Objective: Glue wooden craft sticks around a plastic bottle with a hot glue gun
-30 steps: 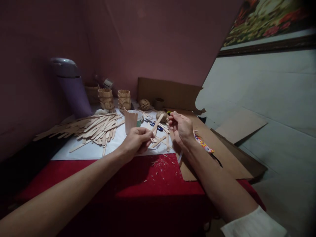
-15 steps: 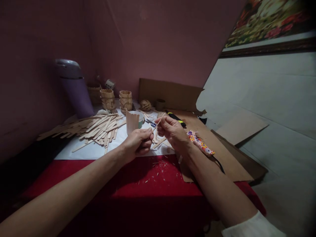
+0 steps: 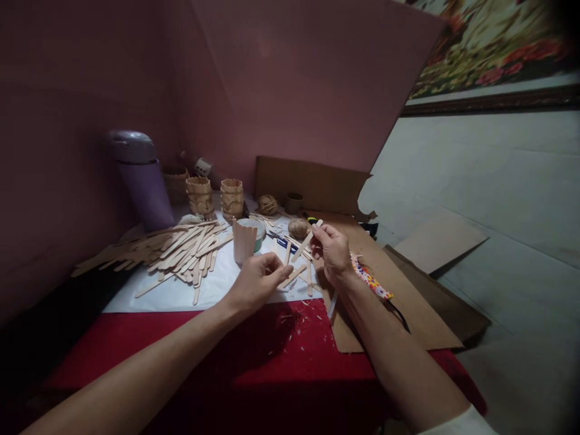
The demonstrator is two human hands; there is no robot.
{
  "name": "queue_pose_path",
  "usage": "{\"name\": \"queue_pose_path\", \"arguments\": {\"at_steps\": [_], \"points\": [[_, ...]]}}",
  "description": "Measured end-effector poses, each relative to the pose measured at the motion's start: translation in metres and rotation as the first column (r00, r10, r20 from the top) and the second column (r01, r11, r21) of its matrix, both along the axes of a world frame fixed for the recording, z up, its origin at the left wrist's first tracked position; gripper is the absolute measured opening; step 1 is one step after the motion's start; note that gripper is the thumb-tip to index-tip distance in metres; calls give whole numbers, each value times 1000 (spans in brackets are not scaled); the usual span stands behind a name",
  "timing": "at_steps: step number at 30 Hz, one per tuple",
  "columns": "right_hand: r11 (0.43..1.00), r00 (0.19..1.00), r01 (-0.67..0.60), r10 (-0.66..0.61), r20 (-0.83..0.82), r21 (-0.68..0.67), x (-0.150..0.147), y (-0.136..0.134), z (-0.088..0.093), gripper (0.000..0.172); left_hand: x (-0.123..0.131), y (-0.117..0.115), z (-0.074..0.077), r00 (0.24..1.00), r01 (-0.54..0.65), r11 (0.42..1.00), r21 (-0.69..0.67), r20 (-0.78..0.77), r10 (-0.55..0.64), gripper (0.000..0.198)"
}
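My right hand [image 3: 331,249] pinches a flat wooden craft stick [image 3: 306,241] near its upper end, and the stick slants down to the left. My left hand [image 3: 259,279] is held a little to the left with its thumb and fingers apart and nothing seen between them. Behind the left hand stands a plain cup made of upright sticks [image 3: 245,240], beside a round tub [image 3: 258,229]. Several loose sticks [image 3: 309,279] lie on the white sheet between the hands. Past them is a blue-handled cutting tool [image 3: 285,241], partly hidden.
A large pile of craft sticks [image 3: 181,248] covers the left side. Two twine-trimmed stick cups [image 3: 232,199], a twine ball [image 3: 267,205] and a purple flask [image 3: 145,193] stand behind. A flower-patterned glue gun [image 3: 371,283] with a black cord lies on cardboard [image 3: 408,320] at right.
The hands have moved apart. My left hand has let go of the stick and opened, while my right hand keeps it. The view has tilted up slightly.
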State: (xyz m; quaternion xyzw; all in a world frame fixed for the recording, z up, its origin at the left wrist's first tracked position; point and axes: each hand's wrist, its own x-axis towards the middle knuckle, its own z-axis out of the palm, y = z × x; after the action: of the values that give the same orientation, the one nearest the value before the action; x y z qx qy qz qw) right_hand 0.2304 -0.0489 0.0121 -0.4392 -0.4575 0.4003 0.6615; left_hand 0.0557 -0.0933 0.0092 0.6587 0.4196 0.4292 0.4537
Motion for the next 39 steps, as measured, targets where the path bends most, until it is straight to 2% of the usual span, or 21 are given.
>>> {"name": "queue_pose_path", "arguments": {"at_steps": [2, 6, 12, 15, 18, 20, 22, 24, 25, 26, 27, 28, 29, 31, 33, 34, 36, 39], "points": [[999, 996, 7, -3, 90, -42, 2, 2, -3, 33, -3, -1, 2, 996, -74, 992, 106, -40, 79, 30], [999, 948, 39, -26, 318, -37, 3, 8, -14, 23, -8, 1, 3, 973, -186, 947, 261, -87, 215, 20], [986, 856, 153, -166, 490, 65, -3, 13, -21, 11, -10, 5, -6, 963, -107, 959, 263, -212, 166, 15], [984, 787, 153, -177, 591, 90, -7, 14, -23, 10, -9, 5, -8, 960, -94, 972, 216, -240, 147, 10], [977, 686, 163, -214, 696, 139, -10, 11, -24, 10, -9, 0, -5, 959, -72, 973, 218, -254, 128, 25], [966, 629, 160, -259, 733, 204, -10, 8, -23, 11, -9, -4, -2, 956, -52, 959, 279, -262, 128, 35], [965, 617, 138, -259, 743, 221, -9, 3, -22, 11, -10, -6, 1, 962, -94, 919, 383, -203, 183, 26], [972, 635, 120, -232, 737, 203, -9, -1, -20, 15, -15, -3, 5, 949, -257, 828, 498, -32, 314, 4], [971, 646, 113, -232, 728, 209, -10, -3, -20, 17, -20, 2, 6, 914, -379, 757, 532, 88, 396, 10], [967, 653, 108, -244, 717, 231, -10, -5, -20, 17, -25, 8, 7, 849, -517, 654, 552, 239, 470, 18], [959, 658, 103, -265, 705, 264, -11, -7, -20, 18, -31, 16, 9, 805, -590, 618, 519, 322, 498, 29], [949, 659, 95, -286, 696, 301, -12, -8, -19, 18, -38, 25, 10, 769, -639, 617, 459, 391, 506, 39], [939, 658, 87, -305, 689, 333, -12, -8, -19, 18, -46, 33, 11, 744, -663, 642, 384, 434, 509, 47], [925, 654, 81, -331, 681, 372, -13, -9, -19, 17, -60, 48, 14, 756, -601, 774, 199, 457, 469, 65], [918, 657, 75, -340, 673, 390, -14, -10, -19, 16, -70, 58, 15, 841, -416, 908, 52, 403, 362, 90], [915, 659, 71, -342, 670, 397, -14, -10, -19, 16, -74, 61, 14, 886, -326, 945, 25, 356, 296, 103], [912, 665, 59, -340, 665, 407, -14, -9, -20, 17, -75, 64, 11, 946, -207, 978, -5, 255, 202, 121], [913, 675, 38, -323, 664, 406, -15, -10, -21, 18, -70, 65, 2, 972, -169, 985, -41, 161, 174, 130]]}}
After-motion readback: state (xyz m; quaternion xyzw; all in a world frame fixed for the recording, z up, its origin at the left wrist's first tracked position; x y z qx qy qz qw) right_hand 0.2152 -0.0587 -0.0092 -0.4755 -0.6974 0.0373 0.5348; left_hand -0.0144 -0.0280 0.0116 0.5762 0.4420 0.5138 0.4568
